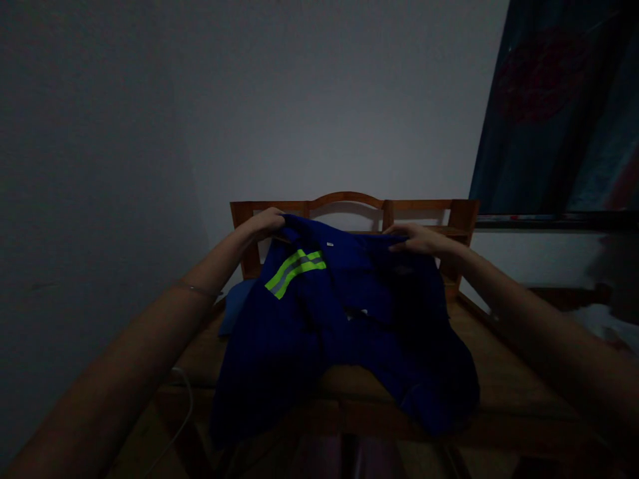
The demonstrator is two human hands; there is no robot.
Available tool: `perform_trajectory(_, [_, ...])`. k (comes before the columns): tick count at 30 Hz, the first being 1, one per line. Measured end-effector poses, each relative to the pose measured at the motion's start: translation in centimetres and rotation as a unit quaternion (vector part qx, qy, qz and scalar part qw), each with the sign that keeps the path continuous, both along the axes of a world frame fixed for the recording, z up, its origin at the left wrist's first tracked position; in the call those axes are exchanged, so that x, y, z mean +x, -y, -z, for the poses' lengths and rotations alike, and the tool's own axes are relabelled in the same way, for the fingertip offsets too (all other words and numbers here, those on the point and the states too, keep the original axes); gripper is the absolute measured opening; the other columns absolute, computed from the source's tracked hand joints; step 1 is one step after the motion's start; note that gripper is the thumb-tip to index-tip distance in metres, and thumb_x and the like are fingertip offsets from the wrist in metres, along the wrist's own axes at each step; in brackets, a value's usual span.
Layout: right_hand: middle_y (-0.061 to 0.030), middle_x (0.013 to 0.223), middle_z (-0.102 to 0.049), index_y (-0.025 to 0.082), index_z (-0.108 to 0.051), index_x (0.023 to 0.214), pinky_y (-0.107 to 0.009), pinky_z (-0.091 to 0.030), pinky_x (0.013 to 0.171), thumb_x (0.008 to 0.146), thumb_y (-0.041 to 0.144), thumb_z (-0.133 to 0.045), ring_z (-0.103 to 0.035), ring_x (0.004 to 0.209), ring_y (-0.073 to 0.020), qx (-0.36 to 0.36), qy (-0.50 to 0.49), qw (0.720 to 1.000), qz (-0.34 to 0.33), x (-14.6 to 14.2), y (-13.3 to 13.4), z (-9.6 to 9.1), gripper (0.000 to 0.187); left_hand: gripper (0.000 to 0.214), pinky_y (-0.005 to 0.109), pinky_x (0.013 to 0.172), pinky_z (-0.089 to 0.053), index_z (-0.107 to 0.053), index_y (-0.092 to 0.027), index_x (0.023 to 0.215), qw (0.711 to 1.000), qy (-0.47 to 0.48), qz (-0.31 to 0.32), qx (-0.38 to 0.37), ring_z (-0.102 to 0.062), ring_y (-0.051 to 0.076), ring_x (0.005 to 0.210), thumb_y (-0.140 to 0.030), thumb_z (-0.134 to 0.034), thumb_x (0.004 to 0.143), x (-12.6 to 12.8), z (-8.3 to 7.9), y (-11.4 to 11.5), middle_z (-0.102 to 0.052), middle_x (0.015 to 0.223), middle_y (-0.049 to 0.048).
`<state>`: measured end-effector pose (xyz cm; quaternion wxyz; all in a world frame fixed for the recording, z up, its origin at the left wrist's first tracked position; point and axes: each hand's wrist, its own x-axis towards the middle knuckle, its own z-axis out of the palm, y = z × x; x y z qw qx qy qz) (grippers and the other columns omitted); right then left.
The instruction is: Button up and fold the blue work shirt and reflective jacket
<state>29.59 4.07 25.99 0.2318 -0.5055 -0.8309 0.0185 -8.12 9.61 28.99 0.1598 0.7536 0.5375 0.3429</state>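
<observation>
A dark blue work jacket (344,279) with a yellow-green and silver reflective strip hangs spread out between my two hands. My left hand (267,221) grips its upper left edge near the shoulder, with a thin bracelet on that wrist. On the other side, my right hand (412,238) pinches the upper right edge between thumb and fingers. A small white label shows near the top middle of the cloth. The lower parts droop over the front of a wooden desk, and the right side is lost in deep shadow.
Behind the jacket stands the wooden desk (504,359) with a low shelf rack (344,197) against a pale wall. A lighter blue item (234,306) lies at left, partly covered. A white cable (188,399) hangs at the front left. A dark window (559,120) is at right.
</observation>
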Motion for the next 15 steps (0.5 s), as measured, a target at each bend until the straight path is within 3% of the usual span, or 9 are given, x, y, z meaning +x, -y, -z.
perform_trajectory(1, [-0.0050, 0.117, -0.060, 0.022, -0.055, 0.121, -0.031, -0.045, 0.089, 0.073, 0.037, -0.064, -0.057, 0.103, -0.0218, -0.046, -0.017, 0.997, -0.058, -1.0, -0.1, 1.5, 0.051, 0.029, 0.023, 0.059, -0.050, -0.070, -0.015, 0.081, 1.000, 0.023, 0.020, -0.003, -0.061, 0.014, 0.059, -0.012, -0.049, 0.062, 0.5, 0.1, -0.1, -0.066, 0.067, 0.0039])
perform_trajectory(3, [-0.0023, 0.117, -0.061, 0.023, -0.056, 0.121, -0.028, -0.046, 0.087, 0.068, 0.047, -0.069, -0.058, 0.101, -0.0213, -0.123, -0.009, 0.988, -0.094, -3.2, -0.2, 4.3, 0.060, 0.034, 0.021, 0.060, -0.049, -0.071, -0.016, 0.086, 0.999, 0.034, 0.029, 0.017, -0.061, 0.014, 0.063, -0.011, -0.048, 0.061, 1.3, 0.1, -0.2, -0.067, 0.070, 0.0032])
perform_trajectory(5, [-0.0013, 0.103, -0.067, 0.022, -0.064, 0.108, -0.026, -0.049, 0.078, 0.063, 0.053, -0.070, -0.062, 0.091, -0.0218, -0.162, 0.038, 0.985, -0.048, -5.0, -0.6, 6.6, 0.054, 0.033, 0.021, 0.060, -0.048, -0.071, -0.016, 0.087, 0.999, 0.002, 0.013, 0.049, -0.061, 0.015, 0.066, -0.014, -0.051, 0.060, 1.6, -0.1, -0.3, -0.068, 0.072, 0.0026])
perform_trajectory(7, [-0.0030, 0.089, -0.069, 0.020, -0.069, 0.092, -0.026, -0.050, 0.069, 0.065, 0.052, -0.069, -0.064, 0.082, -0.0229, -0.144, 0.078, 0.986, 0.031, -6.1, -1.2, 7.7, 0.042, 0.026, 0.023, 0.061, -0.048, -0.072, -0.016, 0.083, 0.995, -0.057, -0.006, 0.081, -0.061, 0.017, 0.067, -0.022, -0.057, 0.063, 1.5, -0.2, -0.3, -0.067, 0.070, 0.0030])
perform_trajectory(10, [-0.0134, 0.094, -0.068, 0.015, -0.069, 0.091, -0.031, -0.048, 0.073, 0.076, 0.045, -0.057, -0.063, 0.090, -0.0292, -0.050, 0.081, 0.985, 0.141, -6.0, -2.2, 7.2, 0.035, 0.034, 0.027, 0.066, -0.047, -0.070, -0.015, 0.076, 0.975, -0.132, -0.049, 0.173, -0.061, 0.020, 0.069, -0.046, -0.058, 0.069, 0.9, 0.2, -0.2, -0.066, 0.068, 0.0061])
perform_trajectory(12, [-0.0209, 0.099, -0.064, 0.010, -0.066, 0.098, -0.036, -0.046, 0.077, 0.085, 0.040, -0.042, -0.060, 0.096, -0.0328, -0.001, 0.061, 0.980, 0.190, -5.1, -3.0, 5.8, 0.041, 0.051, 0.030, 0.071, -0.046, -0.068, -0.013, 0.073, 0.961, -0.150, -0.080, 0.218, -0.062, 0.024, 0.075, -0.058, -0.045, 0.078, 0.6, 0.9, -0.3, -0.065, 0.070, 0.0102])
perform_trajectory(15, [-0.0228, 0.101, -0.063, 0.007, -0.062, 0.106, -0.036, -0.045, 0.078, 0.090, 0.034, -0.022, -0.059, 0.098, -0.0323, 0.044, 0.040, 0.977, 0.206, -3.8, -4.1, 3.5, 0.051, 0.068, 0.032, 0.073, -0.045, -0.066, -0.012, 0.070, 0.973, -0.134, -0.092, 0.166, -0.062, 0.027, 0.080, -0.062, -0.022, 0.085, 0.6, 2.1, -0.5, -0.065, 0.070, 0.0141])
